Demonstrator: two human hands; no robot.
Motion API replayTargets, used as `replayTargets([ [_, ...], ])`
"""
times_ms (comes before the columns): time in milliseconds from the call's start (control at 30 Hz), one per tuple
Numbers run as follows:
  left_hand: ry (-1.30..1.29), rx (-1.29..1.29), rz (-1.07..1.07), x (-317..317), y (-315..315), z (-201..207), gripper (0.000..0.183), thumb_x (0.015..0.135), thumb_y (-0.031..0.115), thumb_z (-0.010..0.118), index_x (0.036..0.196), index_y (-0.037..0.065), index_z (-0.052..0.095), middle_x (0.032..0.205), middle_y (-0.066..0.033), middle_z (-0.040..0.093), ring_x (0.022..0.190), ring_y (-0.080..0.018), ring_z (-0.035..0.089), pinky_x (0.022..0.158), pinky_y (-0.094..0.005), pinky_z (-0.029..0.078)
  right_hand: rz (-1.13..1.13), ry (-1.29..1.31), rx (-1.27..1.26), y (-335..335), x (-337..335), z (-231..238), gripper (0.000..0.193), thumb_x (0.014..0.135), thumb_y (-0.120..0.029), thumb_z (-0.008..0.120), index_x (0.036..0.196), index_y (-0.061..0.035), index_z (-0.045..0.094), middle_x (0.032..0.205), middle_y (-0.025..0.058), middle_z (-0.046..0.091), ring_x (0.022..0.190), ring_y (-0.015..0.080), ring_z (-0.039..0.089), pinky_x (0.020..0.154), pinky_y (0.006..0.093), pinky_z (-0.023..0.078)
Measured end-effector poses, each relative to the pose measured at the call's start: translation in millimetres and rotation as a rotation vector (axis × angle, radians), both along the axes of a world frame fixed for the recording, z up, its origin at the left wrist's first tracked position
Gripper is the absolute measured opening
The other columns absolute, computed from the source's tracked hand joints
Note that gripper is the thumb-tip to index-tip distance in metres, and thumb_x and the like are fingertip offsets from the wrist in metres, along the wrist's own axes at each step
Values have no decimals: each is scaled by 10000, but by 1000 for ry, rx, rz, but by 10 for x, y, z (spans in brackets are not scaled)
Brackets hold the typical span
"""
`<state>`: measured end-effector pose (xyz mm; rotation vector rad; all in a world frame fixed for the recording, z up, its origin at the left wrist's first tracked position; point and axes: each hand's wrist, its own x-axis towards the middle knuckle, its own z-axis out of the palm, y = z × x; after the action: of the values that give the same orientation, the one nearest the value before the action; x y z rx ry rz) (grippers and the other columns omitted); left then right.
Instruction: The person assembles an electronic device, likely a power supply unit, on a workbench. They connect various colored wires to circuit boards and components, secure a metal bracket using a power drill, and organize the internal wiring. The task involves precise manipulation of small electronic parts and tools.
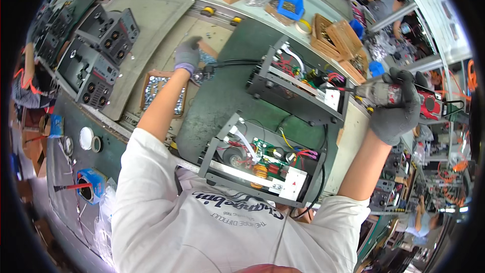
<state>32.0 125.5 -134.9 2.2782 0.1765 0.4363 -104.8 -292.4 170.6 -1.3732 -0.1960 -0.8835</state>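
The right grip [396, 116] is wrapped around one red-and-grey power driver [373, 92]; whether the left grip [188, 53] holds anything, I cannot tell. From between the grips back toward the shirt [237, 222], two open casings [293, 102] hold circuit boards [262, 145] and wires [309, 152]. Beside the left grip's forearm [160, 103], one carton [157, 74] holds silvery parts [164, 92]; beyond both grips, a smaller blue bin [293, 15] holds brass-coloured pieces [288, 6]

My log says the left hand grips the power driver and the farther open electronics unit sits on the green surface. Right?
Not quite: the head view shows the right hand gripping the power driver. The farther open unit does sit on the green surface.
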Motion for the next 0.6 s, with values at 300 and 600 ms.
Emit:
replayTargets([
  [300,74,-493,-1158,-1709,-1732,2594,686,803,301,810,1366,7,552,1142,-145,685,1064,-196,652,957,-365,519,408,36,165,804,-608,-375,428,983,-295,558,1285,7,541,1240,186,635,1127,330,641,1019,513,496],
  [600,-100,209,-548,-2599,-1465,2506,418,731,230,822,1121,162,687,805,-109,681,762,-241,712,649,-379,542,138,-37,-1200,567,-1591,113,244,909,-232,630,958,0,689,932,148,684,853,293,650,794,379,507],
])
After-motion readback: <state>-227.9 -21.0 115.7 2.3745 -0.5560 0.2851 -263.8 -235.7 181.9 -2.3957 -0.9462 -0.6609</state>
